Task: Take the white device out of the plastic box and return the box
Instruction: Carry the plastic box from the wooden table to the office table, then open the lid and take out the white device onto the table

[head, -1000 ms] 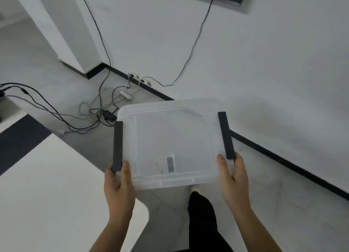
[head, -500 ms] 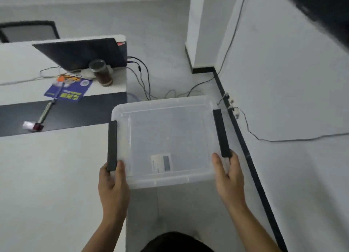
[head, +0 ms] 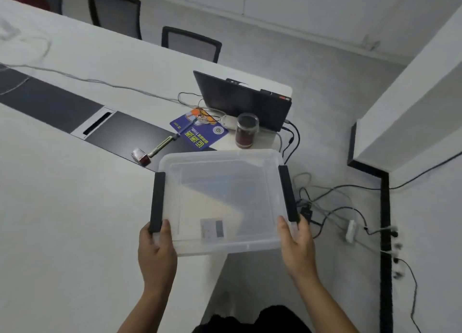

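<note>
I hold a clear plastic box (head: 225,197) with a lid and two black side clips in front of me, over the near corner of the white table (head: 62,207). My left hand (head: 156,252) grips its near left corner. My right hand (head: 297,245) grips its near right corner. A small label shows through the box near its front edge. A small white oval device (head: 227,121) lies on the table beside the laptop, with wires on it. I cannot tell what lies inside the box.
On the table are an open dark laptop (head: 242,102), a jar with dark contents (head: 246,130), a blue booklet (head: 198,132), a pen (head: 162,145) and a small red item (head: 141,156). Office chairs (head: 192,43) stand behind it. Cables and a power strip (head: 350,230) lie on the floor at right.
My view has swung left from the wall and floor cables to the table with the laptop. Both hands keep the same grip on the box.
</note>
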The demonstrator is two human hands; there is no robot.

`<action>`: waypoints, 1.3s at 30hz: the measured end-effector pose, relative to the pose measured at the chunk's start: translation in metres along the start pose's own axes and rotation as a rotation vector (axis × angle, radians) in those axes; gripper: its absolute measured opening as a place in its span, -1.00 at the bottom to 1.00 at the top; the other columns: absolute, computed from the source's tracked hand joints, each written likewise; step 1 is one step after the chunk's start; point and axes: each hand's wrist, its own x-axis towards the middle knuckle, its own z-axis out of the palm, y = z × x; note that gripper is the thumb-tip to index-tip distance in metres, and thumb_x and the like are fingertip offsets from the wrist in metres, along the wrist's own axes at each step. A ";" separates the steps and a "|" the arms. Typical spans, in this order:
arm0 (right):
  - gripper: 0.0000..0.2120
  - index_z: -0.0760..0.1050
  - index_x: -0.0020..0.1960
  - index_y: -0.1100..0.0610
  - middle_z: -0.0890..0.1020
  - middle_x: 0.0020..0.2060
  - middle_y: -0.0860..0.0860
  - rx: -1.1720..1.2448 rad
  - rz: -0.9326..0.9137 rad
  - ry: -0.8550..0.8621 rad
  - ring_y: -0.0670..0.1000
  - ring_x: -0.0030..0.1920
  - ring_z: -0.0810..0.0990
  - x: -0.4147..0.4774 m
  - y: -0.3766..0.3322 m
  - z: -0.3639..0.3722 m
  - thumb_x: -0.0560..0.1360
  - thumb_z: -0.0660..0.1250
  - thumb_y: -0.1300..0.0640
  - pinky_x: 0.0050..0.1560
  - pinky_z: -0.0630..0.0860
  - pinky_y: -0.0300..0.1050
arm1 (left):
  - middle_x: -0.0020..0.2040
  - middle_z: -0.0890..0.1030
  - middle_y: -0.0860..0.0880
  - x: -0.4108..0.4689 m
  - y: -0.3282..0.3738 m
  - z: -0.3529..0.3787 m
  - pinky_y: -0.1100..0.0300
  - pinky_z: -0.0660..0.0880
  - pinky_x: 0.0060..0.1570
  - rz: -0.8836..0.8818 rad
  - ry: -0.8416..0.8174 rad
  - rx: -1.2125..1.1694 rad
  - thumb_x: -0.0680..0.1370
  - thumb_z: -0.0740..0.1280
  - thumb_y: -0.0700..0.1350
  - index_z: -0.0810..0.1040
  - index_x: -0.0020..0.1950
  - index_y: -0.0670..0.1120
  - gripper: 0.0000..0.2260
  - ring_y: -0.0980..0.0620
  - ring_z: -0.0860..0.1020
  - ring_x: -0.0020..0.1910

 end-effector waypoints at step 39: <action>-0.42 0.27 0.45 0.03 0.44 0.35 0.05 -0.581 -0.255 -0.634 0.09 0.30 0.44 0.295 -0.053 0.276 0.55 0.13 -0.27 -0.06 0.44 -0.17 | 0.10 0.61 -0.07 0.189 -0.036 0.062 0.02 0.46 0.07 -0.391 0.651 0.255 0.63 0.16 0.16 0.38 0.43 -0.01 -0.57 -0.12 0.59 0.05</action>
